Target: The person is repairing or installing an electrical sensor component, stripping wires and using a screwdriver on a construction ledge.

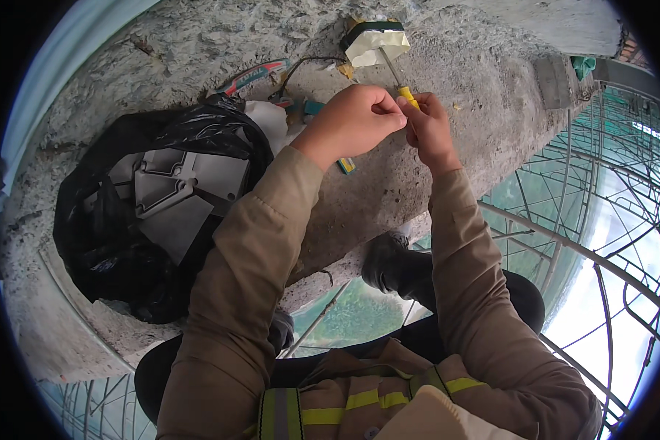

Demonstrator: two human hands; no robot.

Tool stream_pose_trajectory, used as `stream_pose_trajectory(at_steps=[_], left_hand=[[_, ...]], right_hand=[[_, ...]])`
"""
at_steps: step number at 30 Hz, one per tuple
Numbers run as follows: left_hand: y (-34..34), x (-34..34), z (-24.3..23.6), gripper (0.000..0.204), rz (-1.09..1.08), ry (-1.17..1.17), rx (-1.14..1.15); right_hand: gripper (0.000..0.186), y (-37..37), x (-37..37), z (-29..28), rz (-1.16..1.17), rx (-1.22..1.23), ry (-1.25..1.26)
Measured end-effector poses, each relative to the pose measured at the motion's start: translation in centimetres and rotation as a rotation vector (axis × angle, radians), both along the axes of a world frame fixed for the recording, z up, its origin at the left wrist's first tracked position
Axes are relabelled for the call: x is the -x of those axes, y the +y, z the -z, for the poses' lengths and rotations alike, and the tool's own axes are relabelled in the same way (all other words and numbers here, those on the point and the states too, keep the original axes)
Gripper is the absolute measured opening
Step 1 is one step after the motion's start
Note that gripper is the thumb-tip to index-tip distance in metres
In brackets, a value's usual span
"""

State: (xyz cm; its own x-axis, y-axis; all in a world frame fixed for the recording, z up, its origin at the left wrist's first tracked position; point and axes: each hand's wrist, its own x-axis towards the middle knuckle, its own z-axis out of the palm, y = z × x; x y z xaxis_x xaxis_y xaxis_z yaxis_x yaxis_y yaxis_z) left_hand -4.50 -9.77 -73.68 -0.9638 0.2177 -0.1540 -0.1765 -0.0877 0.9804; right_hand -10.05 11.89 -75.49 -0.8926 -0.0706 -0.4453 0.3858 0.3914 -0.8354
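**Yellow screwdriver (406,94) Up Against a Pale Block (366,50)**

The right hand (430,133) is wrapped tight around the yellow handle, maybe so it can turn and steer it; the left hand (355,122) has its fingers pinched together right beside the handle, perhaps to help keep it straight; I cannot tell if those fingers hold something tiny. The screwdriver's thin metal rod points away to the pale, dark-edged block; I cannot see if its tip goes in.

A small teal and yellow box (346,166) lies under the left wrist; a big black plastic bag (103,242) sits open on the left with grey metal parts (187,180) inside, likely so they stay in one pile; a red and teal tool (257,75) lies past the bag, near the block.

All this rests on a rough, dusty concrete ledge (484,110); it looks bumpy, so small things could roll; a pale sheet (48,81) hangs at the far left; metal scaffolding (550,230) stands off to the right, with bright light behind it.
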Motion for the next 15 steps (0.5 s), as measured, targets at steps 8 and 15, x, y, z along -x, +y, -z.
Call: stream_pose_trajectory(at_steps=[8,15], left_hand=[[-0.6,-0.2,0.3,0.022,-0.022,-0.024,0.019],[0.1,-0.7,0.8,0.02,0.032,-0.033,-0.003]], right_hand=[[0.029,-1.4,-1.3,1.3,-0.261,-0.801,0.965],[0.036,-2.6,-1.5,-0.3,0.072,0.129,-0.018]])
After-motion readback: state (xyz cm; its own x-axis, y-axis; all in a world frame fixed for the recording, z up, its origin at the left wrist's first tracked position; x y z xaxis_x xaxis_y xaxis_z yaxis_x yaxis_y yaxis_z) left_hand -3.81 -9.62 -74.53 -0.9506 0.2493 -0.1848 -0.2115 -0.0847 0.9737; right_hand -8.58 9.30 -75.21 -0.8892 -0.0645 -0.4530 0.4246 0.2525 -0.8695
